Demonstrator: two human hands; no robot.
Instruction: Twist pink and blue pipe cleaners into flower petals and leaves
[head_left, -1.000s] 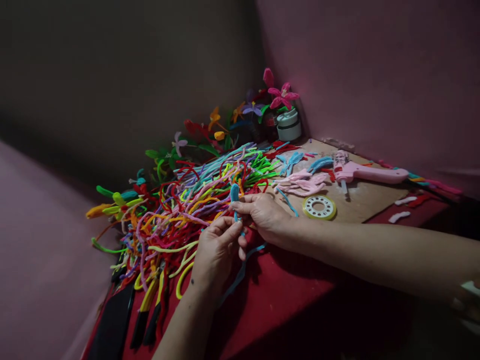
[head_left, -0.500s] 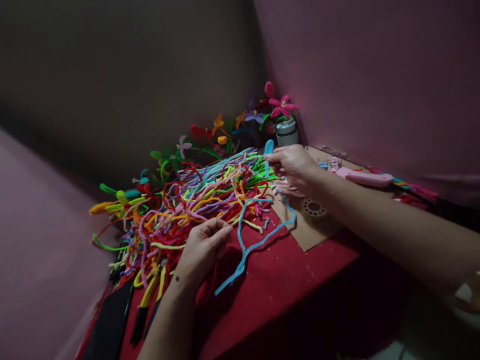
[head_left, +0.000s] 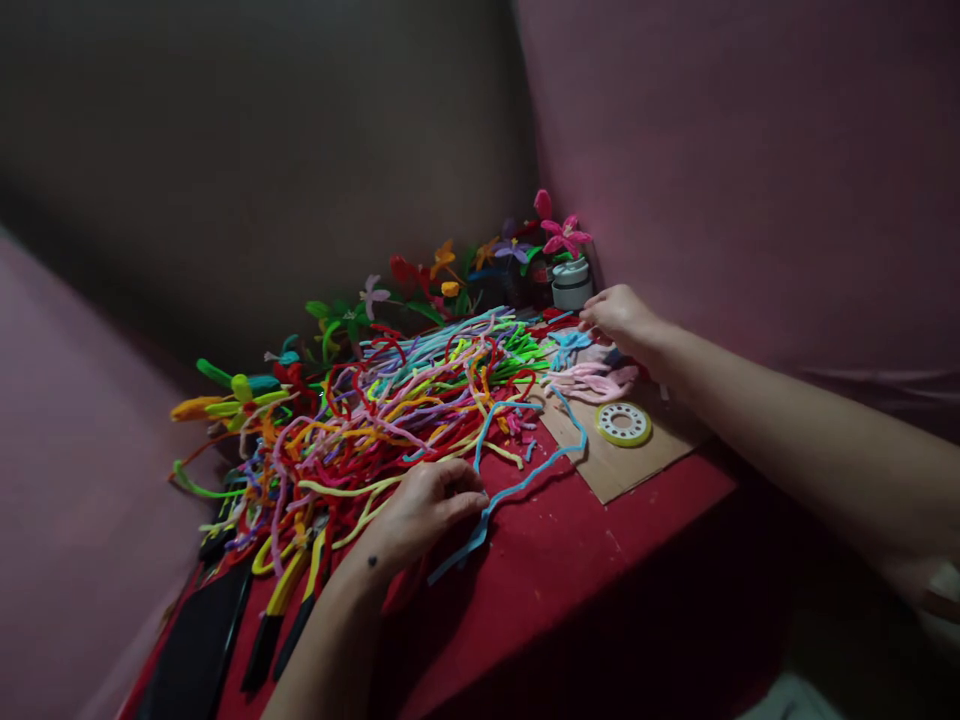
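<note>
My left hand is low over the red table, fingers bent and a little apart. Its thumb tip reaches a long, bent light-blue pipe cleaner that lies on the table. Farther back, my right hand hovers above a small group of looped light-blue pipe-cleaner pieces. Its fingers are curled loosely, and I make out nothing held between them. Pale pink pipe-cleaner pieces lie just below that hand, on and beside the cardboard.
A big tangle of coloured pipe cleaners covers the left and middle. A tape roll lies on the cardboard. Yellow-and-black handled pliers and a black flat object are at front left. Pipe-cleaner flowers and a grey-white pot stand behind.
My right hand has moved right and back; the blue loop it held upright is out of its fingers. My left hand has moved right to the long blue pipe cleaner.
</note>
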